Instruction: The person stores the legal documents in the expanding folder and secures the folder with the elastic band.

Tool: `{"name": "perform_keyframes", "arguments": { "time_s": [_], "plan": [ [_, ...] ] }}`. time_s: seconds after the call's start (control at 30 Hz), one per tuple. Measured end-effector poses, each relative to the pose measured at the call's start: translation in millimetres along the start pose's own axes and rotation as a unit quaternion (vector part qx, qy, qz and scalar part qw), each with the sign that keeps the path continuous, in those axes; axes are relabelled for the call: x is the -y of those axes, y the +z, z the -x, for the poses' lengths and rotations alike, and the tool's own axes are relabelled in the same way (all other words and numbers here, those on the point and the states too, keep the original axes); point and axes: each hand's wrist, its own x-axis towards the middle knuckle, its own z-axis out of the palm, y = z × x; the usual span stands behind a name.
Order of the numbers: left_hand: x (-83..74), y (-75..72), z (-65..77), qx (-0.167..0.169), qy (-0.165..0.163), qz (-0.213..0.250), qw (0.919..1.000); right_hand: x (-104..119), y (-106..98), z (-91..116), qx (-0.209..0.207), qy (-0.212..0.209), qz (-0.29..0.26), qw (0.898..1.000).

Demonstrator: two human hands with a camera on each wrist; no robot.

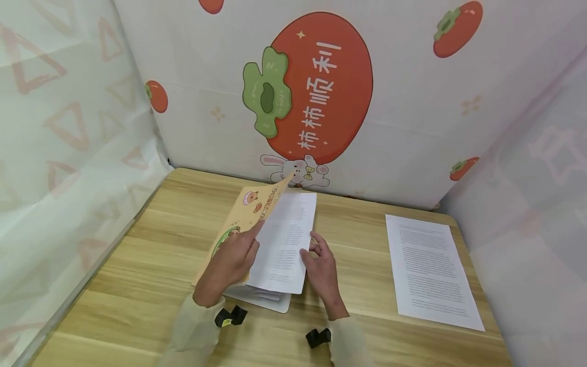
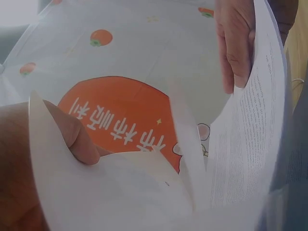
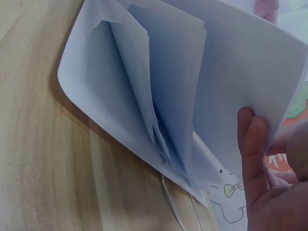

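A folder with an orange cartoon cover [image 1: 238, 211] lies partly opened on the wooden table, with white printed sheets [image 1: 286, 234] inside. My left hand [image 1: 233, 257] grips the raised cover; in the left wrist view its thumb [image 2: 83, 142] bends over the edge of the white inner side. At the other side, my right hand [image 1: 322, 265] pinches the right edge of the printed sheets between thumb and fingers. The right wrist view has the right hand's fingers [image 3: 255, 149] behind the lifted sheets, while lower sheets [image 3: 175, 62] fan out above the white back cover [image 3: 91, 86].
To the right, a separate printed sheet [image 1: 431, 270] lies flat on the table [image 1: 357, 239]. Thin white cords [image 3: 168, 202] hang by the folder's spine. A patterned backdrop [image 1: 394, 102] rises behind the table, with white curtains on both sides.
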Motion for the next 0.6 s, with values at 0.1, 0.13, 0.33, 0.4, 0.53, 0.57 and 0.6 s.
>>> {"name": "perform_keyframes", "arguments": {
  "time_s": [0.1, 0.13, 0.33, 0.4, 0.53, 0.57, 0.6],
  "plan": [
    [0.0, 1.2, -1.1, -0.001, 0.002, 0.002, 1.0, 2, -5, -1, -0.01, -0.003, 0.003, 1.0],
    [0.3, 1.5, -1.5, -0.001, 0.003, 0.003, 1.0, 3, -6, -1, -0.014, -0.005, 0.006, 1.0],
    [1.1, 1.5, -2.4, -0.004, 0.011, 0.003, 0.9999, 5, -10, -4, -0.061, -0.018, 0.024, 0.998],
    [0.8, 1.2, -2.0, -0.003, 0.008, 0.001, 1.0, 4, -8, -5, -0.067, -0.018, 0.029, 0.997],
    [0.2, 1.5, -1.7, 0.002, -0.001, 0.0, 1.0, 2, -1, -4, -0.07, -0.008, 0.04, 0.997],
    [0.1, 1.8, -1.7, 0.002, -0.002, 0.0, 1.0, 2, 2, -3, -0.071, -0.004, 0.039, 0.997],
    [-0.1, 2.0, -1.6, 0.002, -0.002, 0.001, 1.0, 1, 4, -2, -0.071, -0.002, 0.038, 0.997]
  ]
}}
